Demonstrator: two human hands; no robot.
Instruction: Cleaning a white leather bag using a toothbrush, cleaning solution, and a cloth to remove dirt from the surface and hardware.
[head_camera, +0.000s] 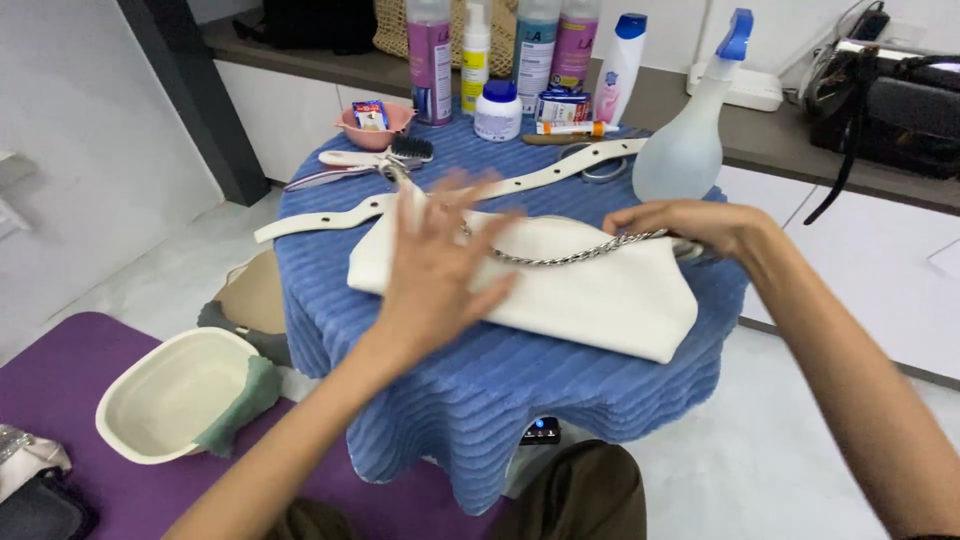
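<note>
At frame centre, the left hand (440, 265) lies spread flat on a white handbag (590, 290) on the blue-covered surface (520, 400), the right hand (680, 222) pinching its chain (570, 256) near the bag's upper right edge, bare cloth below.

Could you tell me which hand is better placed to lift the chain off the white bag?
Probably the right hand: its fingers already touch the chain near the bag's right end. The left hand lies flat and blurred over the bag.

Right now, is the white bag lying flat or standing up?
Lying flat: the white bag rests on its side on the blue cloth, its chain draped across it.
</note>
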